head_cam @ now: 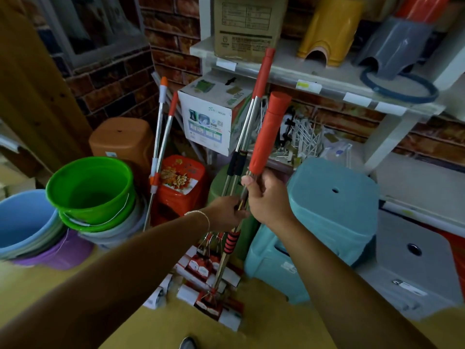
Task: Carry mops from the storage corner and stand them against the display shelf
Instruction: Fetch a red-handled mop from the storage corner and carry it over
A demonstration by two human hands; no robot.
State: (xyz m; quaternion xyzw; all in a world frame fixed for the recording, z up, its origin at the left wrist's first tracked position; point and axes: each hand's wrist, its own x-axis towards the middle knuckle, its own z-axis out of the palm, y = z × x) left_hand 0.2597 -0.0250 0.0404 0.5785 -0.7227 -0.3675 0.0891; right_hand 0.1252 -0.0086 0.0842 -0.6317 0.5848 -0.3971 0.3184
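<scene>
Both hands meet near the middle of the frame around a bundle of mops. The left hand, with a thin bracelet at the wrist, comes in from the lower left, and its grip is closed around the metal poles just below the right hand. The right hand comes in from the lower right; its fingers are wrapped shut around a pole just beneath a fat orange handle that points up toward the centre of the frame.

The bundle leans slightly to the right. One pole rises higher, and its slim orange end reaches the edge of the white shelf in the upper right. Lower down, a red and black ribbed sleeve sits on one pole, and the mop heads with red and white labels rest on the yellowish floor at the lower centre.

Two more mops with orange tips stand apart from the bundle, left of centre, leaning in the corner against the brick-patterned wall. Beside them are a brown stool and a red stool with a flower print.

At the left of the frame, a green bucket tops one tilted stack of buckets, and a blue bucket tops another. Behind the bundle sits a white printed box. To the right are a teal stool and a grey stool. On the shelf in the upper right stand a cardboard box, a yellow stool and a grey stool lying tipped over.
</scene>
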